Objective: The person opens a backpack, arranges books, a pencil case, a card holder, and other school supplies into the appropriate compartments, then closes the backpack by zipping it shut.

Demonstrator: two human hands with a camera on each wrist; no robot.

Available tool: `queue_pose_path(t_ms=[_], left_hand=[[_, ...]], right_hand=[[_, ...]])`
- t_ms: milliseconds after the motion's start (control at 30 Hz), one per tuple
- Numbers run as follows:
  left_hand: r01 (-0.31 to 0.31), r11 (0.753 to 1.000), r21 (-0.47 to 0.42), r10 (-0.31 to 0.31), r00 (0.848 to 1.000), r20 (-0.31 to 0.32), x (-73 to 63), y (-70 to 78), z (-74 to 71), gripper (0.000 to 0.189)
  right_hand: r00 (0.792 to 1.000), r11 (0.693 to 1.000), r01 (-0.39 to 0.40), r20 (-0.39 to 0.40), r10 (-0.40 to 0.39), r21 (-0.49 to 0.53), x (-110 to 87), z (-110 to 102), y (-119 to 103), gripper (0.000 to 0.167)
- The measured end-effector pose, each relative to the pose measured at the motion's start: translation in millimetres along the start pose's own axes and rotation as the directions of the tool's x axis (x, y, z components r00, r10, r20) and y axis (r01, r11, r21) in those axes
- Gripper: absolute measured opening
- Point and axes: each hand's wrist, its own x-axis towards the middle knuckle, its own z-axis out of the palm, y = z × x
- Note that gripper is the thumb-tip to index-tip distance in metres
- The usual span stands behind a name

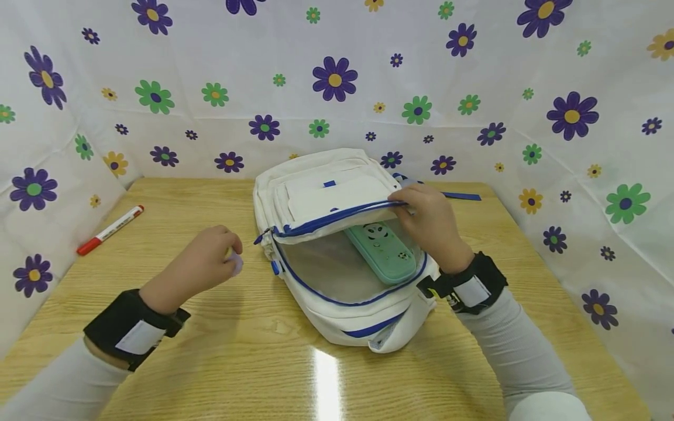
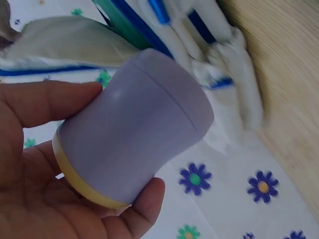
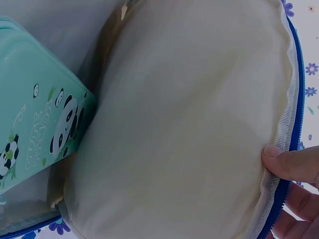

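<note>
A white backpack [image 1: 321,324] with blue trim lies on the table, its main compartment unzipped. My right hand [image 1: 429,219] pinches the blue zipper edge [image 3: 279,199] of the flap between thumb and fingers, holding it raised. Inside the bag rests a mint-green pencil case [image 1: 381,251] with panda pictures, also in the right wrist view. Left of the bag, over the table, my left hand [image 1: 202,263] grips a small lilac, waisted plastic object [image 2: 134,124] with a yellow band at one end. In the left wrist view, thumb and fingers close around its sides; its exact kind cannot be told.
A red-and-white marker [image 1: 110,230] lies near the left edge of the wooden table [image 1: 253,374]. A blue strap [image 1: 463,196] extends behind the bag to the right. Flower-printed cloth [image 1: 210,52] hangs behind the table and along both sides.
</note>
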Motion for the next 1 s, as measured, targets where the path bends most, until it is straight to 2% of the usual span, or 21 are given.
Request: queue_pose_path(t_ms=[100, 167, 300, 433, 533, 700, 1000], left_hand=[[-0.086, 0.996, -0.023, 0.086, 0.996, 0.008, 3.1, 18.7, 6.5, 0.008], [-0.155, 0.987, -0.047, 0.155, 0.988, 0.002, 5.8, 31.1, 11.1, 0.006], [-0.307, 0.95, -0.047, 0.307, 0.952, -0.021, 11.7, 55.4, 19.8, 0.006], [-0.4, 0.916, 0.009, 0.401, 0.916, -0.022, 19.0, 80.3, 27.3, 0.008], [-0.416, 0.909, 0.037, 0.415, 0.91, 0.012, 25.6, 98.6, 35.1, 0.008], [-0.367, 0.93, 0.024, 0.362, 0.926, 0.107, 38.6, 120.0, 47.7, 0.009], [-0.326, 0.945, -0.028, 0.326, 0.93, 0.171, 66.5, 128.5, 59.0, 0.013]], right_hand=[[1.0, 1.0, -0.017, 0.005, 0.017, -0.002, 0.3, 0, 0, 0.011], [1.0, 1.0, -0.028, 0.01, 0.028, 0.002, 0.4, -1, 0, 0.01], [0.999, 0.999, -0.039, 0.013, 0.039, 0.022, 0.3, 0, 1, 0.009], [0.999, 0.999, -0.036, 0.004, 0.036, 0.029, 0.5, 0, 1, 0.008], [0.999, 0.999, -0.035, -0.005, 0.036, 0.036, 0.6, -1, 2, 0.007], [0.999, 0.998, -0.044, -0.004, 0.044, 0.054, -0.2, -1, 3, 0.007], [1.0, 0.999, -0.024, -0.013, 0.024, 0.036, 0.0, -1, 4, 0.008]])
